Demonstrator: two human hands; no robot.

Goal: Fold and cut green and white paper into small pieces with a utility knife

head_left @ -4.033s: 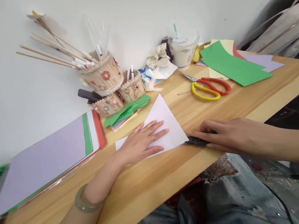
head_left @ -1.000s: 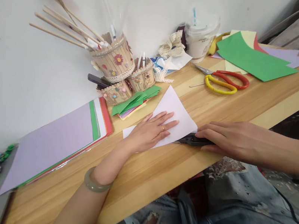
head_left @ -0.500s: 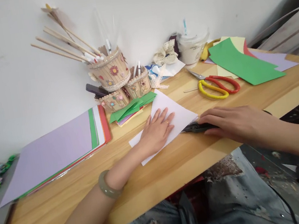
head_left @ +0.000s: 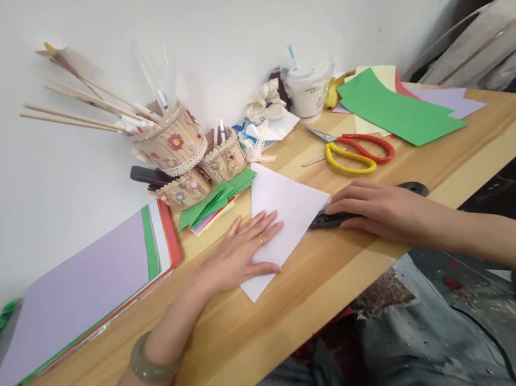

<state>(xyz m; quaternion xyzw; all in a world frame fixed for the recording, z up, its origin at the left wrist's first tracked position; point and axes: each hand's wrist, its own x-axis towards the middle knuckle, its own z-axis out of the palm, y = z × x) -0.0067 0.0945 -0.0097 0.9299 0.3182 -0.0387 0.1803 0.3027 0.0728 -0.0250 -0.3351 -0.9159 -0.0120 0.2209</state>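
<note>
My left hand (head_left: 243, 257) lies flat with fingers spread on a folded sheet of pale paper (head_left: 284, 205), pressing it to the wooden table. My right hand (head_left: 369, 211) is closed around a black utility knife (head_left: 415, 188), holding it low over the table. The knife's front end touches or lies just under the paper's right edge; its blade is hidden there. Beyond the right hand lie scissors (head_left: 359, 152) with one red and one yellow handle. Folded green paper strips (head_left: 219, 198) sit behind my left hand.
A stack of coloured sheets (head_left: 81, 286) covers the table's left part. Decorated wooden-stick holders (head_left: 172, 144) with sticks and pens stand by the wall. A lidded cup (head_left: 308, 90), lace ribbon (head_left: 266, 103) and green paper offcuts (head_left: 401, 108) lie farther back.
My left hand has slid toward the lower left of the paper, its fingers more spread. My right hand still holds the knife by the paper's edge. The camera view has shifted slightly.
</note>
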